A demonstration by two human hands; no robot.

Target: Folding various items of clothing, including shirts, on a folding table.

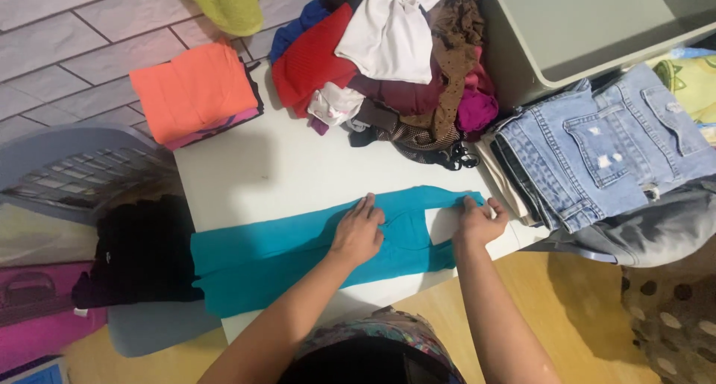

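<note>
Long teal knit garment (298,250) flat mid white counter (253,175), left hand (358,231) pressing fingers spread, right hand (481,221) fingers pinched on its end; risk: hanging left portion dragging fold askew.

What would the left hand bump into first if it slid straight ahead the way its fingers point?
The left hand, flat on the teal garment, points up across the bare white table. Going straight, it would probably first meet the loose pile of mixed clothes, near the small white piece.
</note>
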